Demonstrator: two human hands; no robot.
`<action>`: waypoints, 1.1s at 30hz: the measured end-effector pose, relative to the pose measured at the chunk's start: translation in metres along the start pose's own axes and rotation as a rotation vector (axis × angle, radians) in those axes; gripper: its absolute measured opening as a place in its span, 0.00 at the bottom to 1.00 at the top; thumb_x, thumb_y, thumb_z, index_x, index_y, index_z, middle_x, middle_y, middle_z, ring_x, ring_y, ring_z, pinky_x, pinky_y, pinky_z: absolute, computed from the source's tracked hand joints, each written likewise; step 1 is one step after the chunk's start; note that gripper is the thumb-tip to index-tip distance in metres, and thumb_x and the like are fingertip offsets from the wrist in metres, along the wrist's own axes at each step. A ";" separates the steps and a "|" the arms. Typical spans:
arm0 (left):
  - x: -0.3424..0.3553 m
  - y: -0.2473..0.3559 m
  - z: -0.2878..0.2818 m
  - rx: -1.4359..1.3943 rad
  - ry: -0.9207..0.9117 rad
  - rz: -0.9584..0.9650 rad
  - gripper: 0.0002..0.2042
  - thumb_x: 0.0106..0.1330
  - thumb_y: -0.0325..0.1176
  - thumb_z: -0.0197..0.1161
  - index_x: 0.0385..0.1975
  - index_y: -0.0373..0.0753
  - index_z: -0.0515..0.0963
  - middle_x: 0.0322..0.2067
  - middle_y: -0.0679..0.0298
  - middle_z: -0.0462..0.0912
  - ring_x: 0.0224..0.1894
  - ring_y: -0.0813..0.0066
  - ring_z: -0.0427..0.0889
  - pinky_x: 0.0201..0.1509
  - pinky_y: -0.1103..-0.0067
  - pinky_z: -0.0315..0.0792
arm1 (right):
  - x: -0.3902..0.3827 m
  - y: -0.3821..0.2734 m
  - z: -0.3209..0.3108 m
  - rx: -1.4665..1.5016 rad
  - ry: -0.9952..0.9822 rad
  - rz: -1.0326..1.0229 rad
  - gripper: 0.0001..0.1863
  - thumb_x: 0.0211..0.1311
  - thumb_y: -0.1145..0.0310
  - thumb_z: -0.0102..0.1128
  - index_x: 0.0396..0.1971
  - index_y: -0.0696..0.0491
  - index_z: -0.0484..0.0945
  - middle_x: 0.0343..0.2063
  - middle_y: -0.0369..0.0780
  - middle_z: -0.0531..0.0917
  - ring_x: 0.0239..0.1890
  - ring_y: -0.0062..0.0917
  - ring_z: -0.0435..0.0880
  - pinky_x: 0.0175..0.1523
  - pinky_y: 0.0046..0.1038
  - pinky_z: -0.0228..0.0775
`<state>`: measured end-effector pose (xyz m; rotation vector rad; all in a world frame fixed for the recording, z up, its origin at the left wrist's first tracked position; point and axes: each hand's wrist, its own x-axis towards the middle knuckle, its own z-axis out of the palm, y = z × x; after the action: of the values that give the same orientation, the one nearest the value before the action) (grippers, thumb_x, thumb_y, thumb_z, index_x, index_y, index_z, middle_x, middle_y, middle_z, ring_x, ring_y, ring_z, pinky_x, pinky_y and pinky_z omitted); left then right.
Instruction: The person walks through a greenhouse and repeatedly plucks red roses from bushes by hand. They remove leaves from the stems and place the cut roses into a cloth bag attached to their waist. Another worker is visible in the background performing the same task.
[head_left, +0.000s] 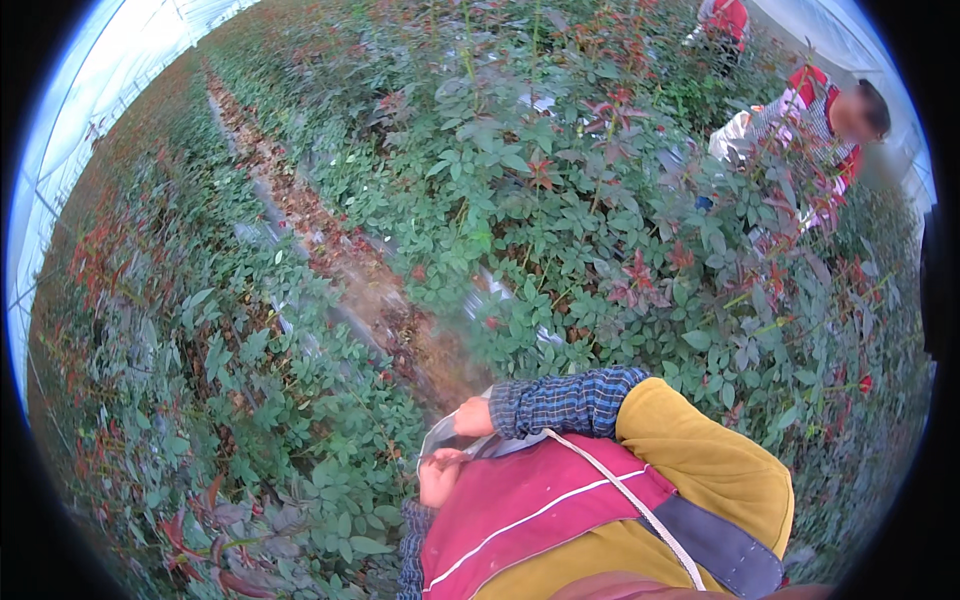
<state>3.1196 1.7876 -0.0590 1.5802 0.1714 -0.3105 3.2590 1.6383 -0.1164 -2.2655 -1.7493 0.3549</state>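
Close in front of my waist, both hands are at a pale grey, plastic-looking bag or pouch. My left hand is curled closed at its near edge and grips the material. My right hand reaches into the opening from the right, its fingertips hidden behind the pale edge. What lies inside the pouch cannot be seen. Blue plaid sleeve covers are on my forearms, over a mustard-yellow top. A crimson apron with a white stripe lies under my hands, and a pale strap crosses my front.
Dense rose-like bushes with green and reddish leaves stand on both sides. A narrow soil path, littered with dry leaves, runs away to the far left. A co-worker bends among the bushes at right, another person farther back. Plastic sheeting encloses the rows.
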 end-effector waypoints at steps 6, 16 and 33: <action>0.044 -0.054 -0.012 0.162 0.064 0.101 0.09 0.66 0.29 0.54 0.31 0.33 0.80 0.20 0.69 0.77 0.23 0.83 0.72 0.26 0.82 0.66 | -0.004 0.003 0.037 0.074 0.244 0.129 0.13 0.44 0.60 0.58 0.20 0.55 0.80 0.23 0.43 0.80 0.25 0.35 0.83 0.26 0.35 0.75; 0.063 -0.073 -0.008 0.419 0.318 0.040 0.07 0.56 0.22 0.52 0.32 0.30 0.75 0.31 0.52 0.80 0.33 0.61 0.81 0.41 0.73 0.74 | -0.018 -0.024 0.016 0.069 -0.121 0.215 0.11 0.55 0.61 0.52 0.33 0.51 0.78 0.38 0.39 0.76 0.36 0.35 0.80 0.32 0.35 0.77; 0.043 -0.127 -0.038 0.012 0.045 -0.336 0.21 0.53 0.36 0.66 0.45 0.32 0.75 0.43 0.54 0.81 0.45 0.65 0.80 0.50 0.70 0.72 | -0.018 -0.026 0.038 0.631 -0.253 0.096 0.07 0.43 0.73 0.54 0.24 0.57 0.79 0.24 0.51 0.80 0.30 0.47 0.81 0.33 0.43 0.71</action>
<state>3.1259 1.8266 -0.1924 1.5688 0.4732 -0.5375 3.2175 1.6289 -0.1421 -1.8942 -1.3604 1.0820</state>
